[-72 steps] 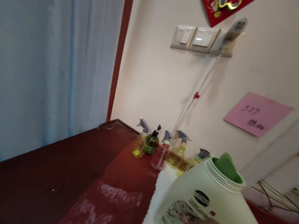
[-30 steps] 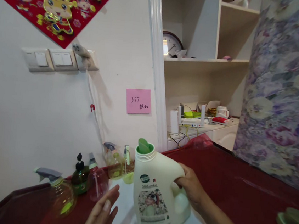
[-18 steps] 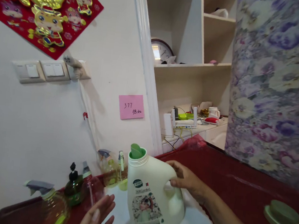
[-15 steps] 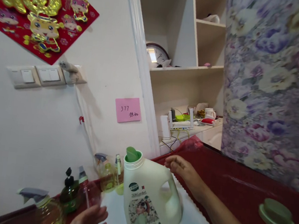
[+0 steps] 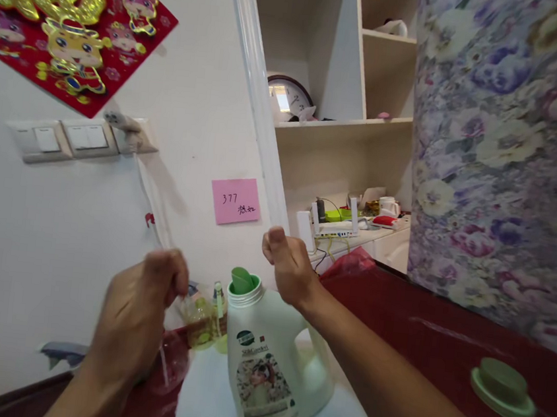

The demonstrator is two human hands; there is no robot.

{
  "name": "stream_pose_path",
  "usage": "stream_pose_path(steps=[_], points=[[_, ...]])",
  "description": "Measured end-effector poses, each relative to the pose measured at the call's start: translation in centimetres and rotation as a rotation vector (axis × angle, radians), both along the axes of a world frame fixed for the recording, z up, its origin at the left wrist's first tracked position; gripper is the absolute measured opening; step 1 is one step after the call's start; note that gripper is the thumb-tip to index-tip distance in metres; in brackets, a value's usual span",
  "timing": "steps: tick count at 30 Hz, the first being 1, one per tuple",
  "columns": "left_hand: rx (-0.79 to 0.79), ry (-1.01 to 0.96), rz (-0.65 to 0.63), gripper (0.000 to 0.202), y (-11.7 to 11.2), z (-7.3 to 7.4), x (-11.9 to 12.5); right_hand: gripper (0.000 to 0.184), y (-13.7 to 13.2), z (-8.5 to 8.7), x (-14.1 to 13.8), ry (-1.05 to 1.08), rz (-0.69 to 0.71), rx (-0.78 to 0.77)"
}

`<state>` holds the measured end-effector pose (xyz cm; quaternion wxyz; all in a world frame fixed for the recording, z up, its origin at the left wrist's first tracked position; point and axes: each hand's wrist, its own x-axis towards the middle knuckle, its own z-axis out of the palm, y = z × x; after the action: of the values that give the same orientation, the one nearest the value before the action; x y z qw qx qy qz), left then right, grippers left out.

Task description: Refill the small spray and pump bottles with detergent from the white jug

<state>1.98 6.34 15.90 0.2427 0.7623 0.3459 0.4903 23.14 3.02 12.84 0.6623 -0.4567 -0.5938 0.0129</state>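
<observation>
A pale green SökGarden detergent jug (image 5: pixel 264 340) stands upright on a white cloth (image 5: pixel 199 392), its neck uncapped and a green spout showing inside. My right hand (image 5: pixel 292 263) is curled into a fist above the jug's handle side, with nothing seen in it. To the left of the jug, my left hand (image 5: pixel 133 312) is raised, also in a fist and slightly blurred, holding nothing that I can see. The green cap (image 5: pixel 503 388) lies on the dark red table at the right. My left hand and forearm hide some of the bottles behind them.
Behind the jug on the left stand a yellow-green spray bottle (image 5: pixel 200 323) and a clear pink one (image 5: pixel 173 360). A grey spray head (image 5: pixel 64 353) shows beside my left forearm. A white router (image 5: pixel 336 228) sits on the shelf counter. Floral fabric (image 5: pixel 503 152) hangs at the right.
Both hands have risen and closed from open into fists. My right hand has moved left, nearer the jug's neck. The jug still stands on the cloth; the view has shifted slightly.
</observation>
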Motion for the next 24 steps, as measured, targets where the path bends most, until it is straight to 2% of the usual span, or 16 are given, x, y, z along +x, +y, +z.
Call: stream_pose_path(steps=[1, 2, 4, 7, 10, 14, 18, 21, 23, 24], points=[[0.083, 0.074, 0.015, 0.068, 1.0, 0.9, 1.1, 0.072, 1.5, 0.2, 0.6, 0.009, -0.026, -0.083], [0.066, 0.144, 0.019, 0.07, 2.3, 1.5, 2.3, 0.073, 2.9, 0.4, 1.1, 0.016, -0.049, -0.167], [-0.137, 0.233, -0.007, 0.076, 5.3, 2.0, 4.3, 0.072, 5.3, 0.5, 2.2, 0.029, -0.094, -0.342], [-0.302, 0.316, 0.018, 0.076, 9.5, 1.2, 6.3, 0.058, 7.7, 0.4, 3.2, 0.053, -0.14, -0.587], [-0.407, 0.344, 0.031, 0.076, 11.4, 0.1, 6.9, 0.044, 8.8, 0.1, 3.4, 0.052, -0.141, -0.708], [-0.46, 0.339, 0.003, 0.077, 11.0, -0.5, 6.7, 0.041, 8.7, 0.0, 3.4, 0.054, -0.117, -0.724], [-0.456, 0.313, -0.015, 0.078, 9.6, -0.2, 5.7, 0.049, 7.0, -0.4, 4.1, 0.094, -0.112, -0.63], [-0.439, 0.272, -0.041, 0.079, 7.6, -0.8, 3.7, 0.061, 4.3, -2.6, 4.9, 0.148, -0.097, -0.496], [-0.454, 0.238, -0.064, 0.08, 6.0, -2.5, 1.6, 0.071, 1.9, -5.0, 5.4, 0.21, -0.074, -0.422], [-0.467, 0.16, -0.126, 0.078, 5.2, -3.8, 0.5, 0.074, 0.6, -6.3, 5.6, 0.244, -0.05, -0.401]])
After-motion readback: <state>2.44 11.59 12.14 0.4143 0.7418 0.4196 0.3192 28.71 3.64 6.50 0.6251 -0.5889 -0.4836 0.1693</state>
